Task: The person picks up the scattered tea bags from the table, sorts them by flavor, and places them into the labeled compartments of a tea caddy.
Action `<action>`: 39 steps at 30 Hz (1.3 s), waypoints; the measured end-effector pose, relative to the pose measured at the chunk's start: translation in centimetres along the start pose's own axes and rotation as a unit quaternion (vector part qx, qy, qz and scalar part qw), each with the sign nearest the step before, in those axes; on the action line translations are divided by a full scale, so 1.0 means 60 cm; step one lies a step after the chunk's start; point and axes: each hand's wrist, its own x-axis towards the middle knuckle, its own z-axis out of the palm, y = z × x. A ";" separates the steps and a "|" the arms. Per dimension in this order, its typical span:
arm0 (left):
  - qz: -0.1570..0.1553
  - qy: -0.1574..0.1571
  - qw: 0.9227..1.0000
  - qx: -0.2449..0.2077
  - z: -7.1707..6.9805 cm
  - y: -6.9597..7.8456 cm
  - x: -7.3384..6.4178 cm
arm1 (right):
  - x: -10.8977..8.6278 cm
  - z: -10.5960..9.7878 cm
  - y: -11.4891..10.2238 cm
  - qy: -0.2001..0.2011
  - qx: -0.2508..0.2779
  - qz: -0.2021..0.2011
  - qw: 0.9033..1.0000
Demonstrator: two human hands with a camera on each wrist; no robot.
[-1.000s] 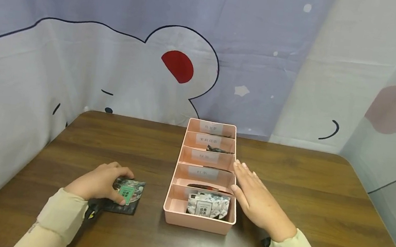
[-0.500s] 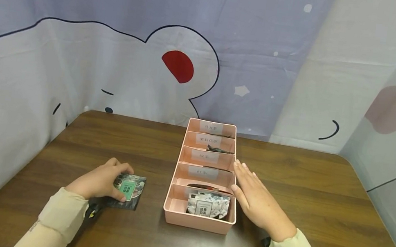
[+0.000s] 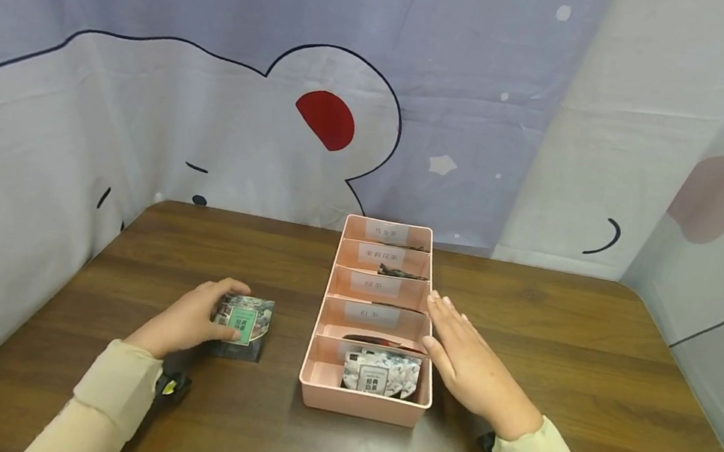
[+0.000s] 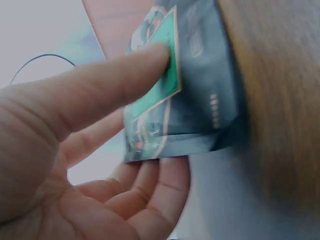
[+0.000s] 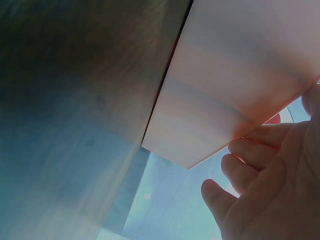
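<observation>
My left hand (image 3: pixel 191 318) pinches a dark tea packet (image 3: pixel 249 349) with a green label, left of the pink divided box (image 3: pixel 360 407). In the left wrist view my thumb lies over the green label of the packet (image 4: pixel 200 65), with the fingers behind its lower edge. The packet's bottom is close over the wooden table, tilted. My right hand (image 3: pixel 476 368) has its fingers straight along the box's right rim; in the right wrist view fingertips are right at the edge of the box's side wall (image 5: pixel 220 85).
Whitish tea packets (image 3: pixel 380 375) stand in the box's front compartment. Edges of dark packets show in the compartments behind, each with a paper label (image 3: pixel 371 315). The wooden table (image 3: pixel 527 314) ends at a patterned curtain (image 3: pixel 470 119) along the back and sides.
The left hand has lifted the tea packet and moved it slightly away from the person and right; its face now tilts up more. The right hand and box have stayed in place.
</observation>
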 end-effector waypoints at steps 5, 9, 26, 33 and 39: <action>-0.011 0.037 0.998 -0.043 -0.001 -0.004 0.003 | 0.000 -0.001 0.000 0.001 0.002 -0.001 1.000; -0.020 0.061 0.994 -0.085 0.000 -0.006 0.006 | 0.000 -0.001 -0.001 0.000 0.004 -0.001 1.000; -0.076 0.046 0.970 -0.227 0.006 -0.002 0.011 | 0.000 -0.001 0.000 -0.001 0.005 -0.001 1.000; -0.067 0.059 0.962 -0.257 0.002 0.004 0.014 | 0.000 -0.002 -0.001 0.001 0.006 -0.002 1.000; -0.052 0.080 0.962 -0.258 -0.008 0.015 0.015 | -0.001 -0.002 -0.003 -0.001 0.009 0.000 1.000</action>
